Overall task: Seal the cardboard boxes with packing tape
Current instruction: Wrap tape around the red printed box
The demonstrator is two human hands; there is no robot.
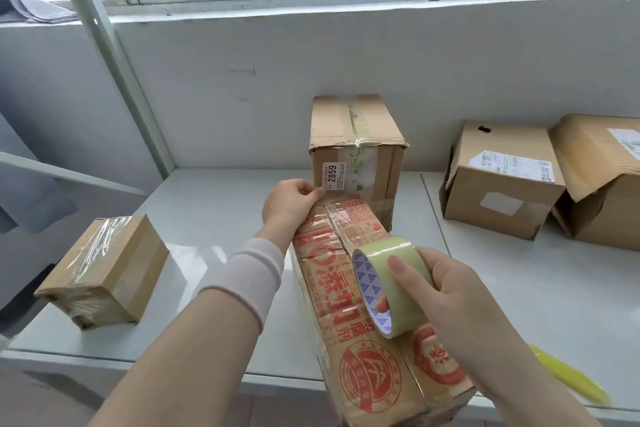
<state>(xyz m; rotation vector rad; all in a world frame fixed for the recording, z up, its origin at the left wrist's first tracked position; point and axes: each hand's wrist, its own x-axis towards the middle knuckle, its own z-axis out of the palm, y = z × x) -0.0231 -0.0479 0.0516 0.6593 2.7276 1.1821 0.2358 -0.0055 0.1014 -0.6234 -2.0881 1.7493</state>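
now | left hand pinches the far top edge of the red-printed box | right hand grips the tape roll above its near half | box lies on the table

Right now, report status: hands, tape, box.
Left hand pinches far edge of printed box. Right hand grips tape roll over the seam. Taller box close behind.
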